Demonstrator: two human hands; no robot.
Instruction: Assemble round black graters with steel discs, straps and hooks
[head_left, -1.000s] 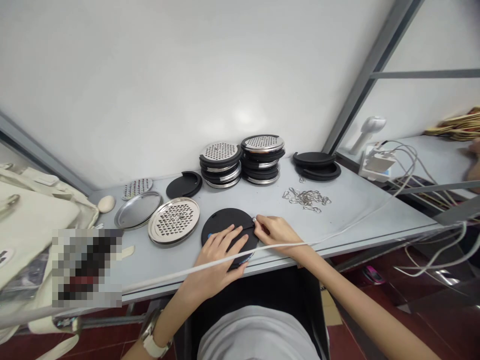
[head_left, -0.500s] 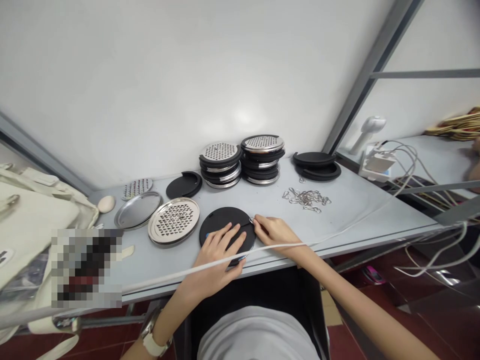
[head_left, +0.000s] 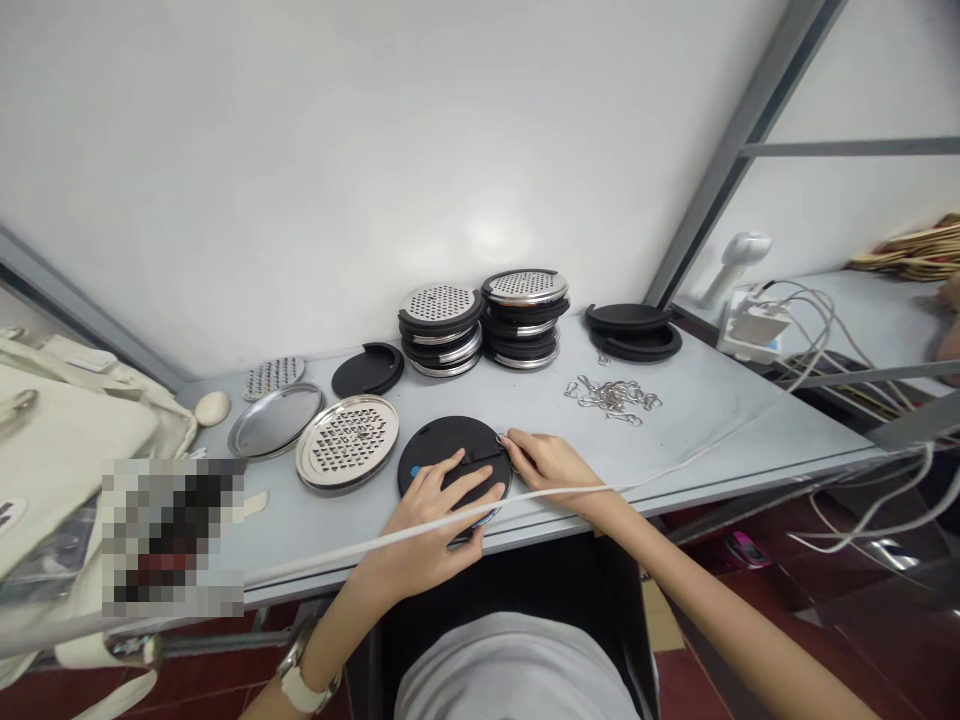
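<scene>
Spread left hand (head_left: 431, 525) on case (head_left: 442, 437); right hand (head_left: 551, 465) pinches clip (head_left: 501, 438) (stacked cases (head_left: 441, 326) hold graters (head_left: 442, 302)).

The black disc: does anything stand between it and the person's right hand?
Nothing visible blocks the right hand, which holds a small metal clip at the edge of the black disc. A white cable crosses in front of the left hand and right wrist; whether it touches them is unclear.

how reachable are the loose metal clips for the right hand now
Probably yes: the loose metal clips lie beyond the right hand, nothing visible between, though it appears to pinch a wire loop.
</scene>
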